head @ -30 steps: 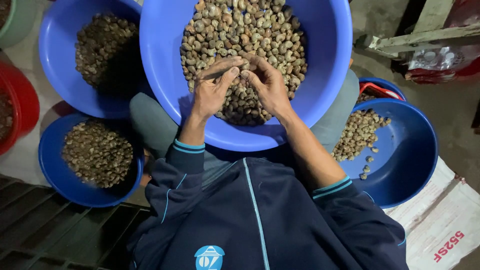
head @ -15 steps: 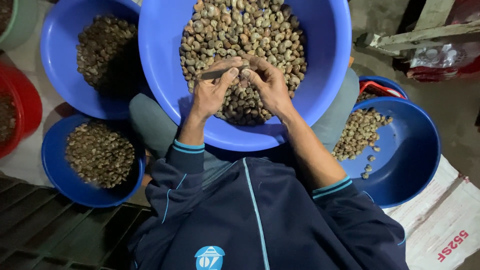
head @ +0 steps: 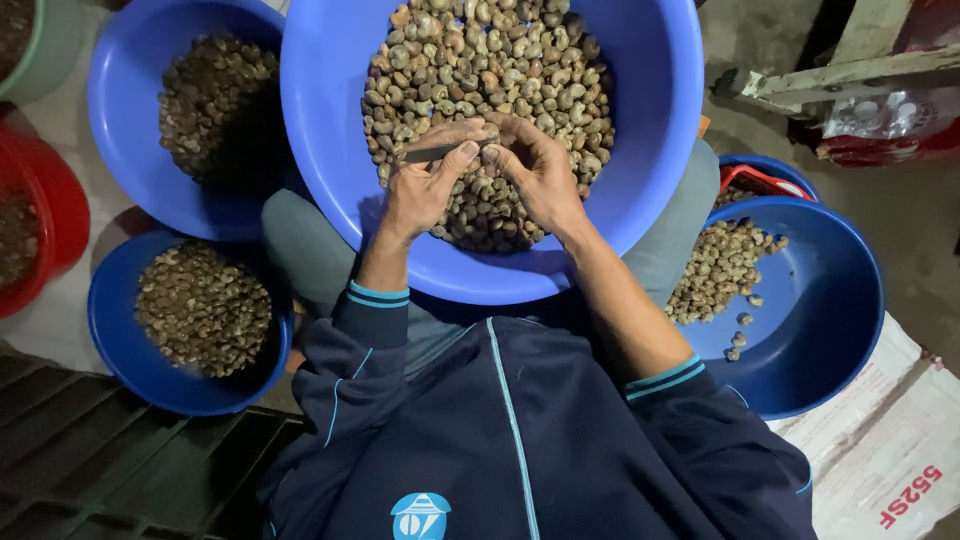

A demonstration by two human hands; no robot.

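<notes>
A large blue basin [head: 655, 150] rests on my lap, filled with brown cashew nuts [head: 490, 70]. Both hands meet over the heap. My left hand [head: 425, 185] grips a thin dark metal tool [head: 432, 153], its tip pointing right. My right hand [head: 535, 170] pinches a single nut [head: 490, 150] against that tip. The fingertips of the two hands touch. The nut is mostly hidden by the fingers.
Two blue bowls of darker nuts sit at the left, one far [head: 120, 120] and one near [head: 115, 340]. At the right, another blue bowl [head: 830, 300] holds paler kernels. A red tub [head: 60, 220] stands at the left edge. A white sack [head: 880, 450] lies at the lower right.
The hands stay together over the heap with only small finger shifts. The view has drifted slightly, so the bowls sit a little further right.
</notes>
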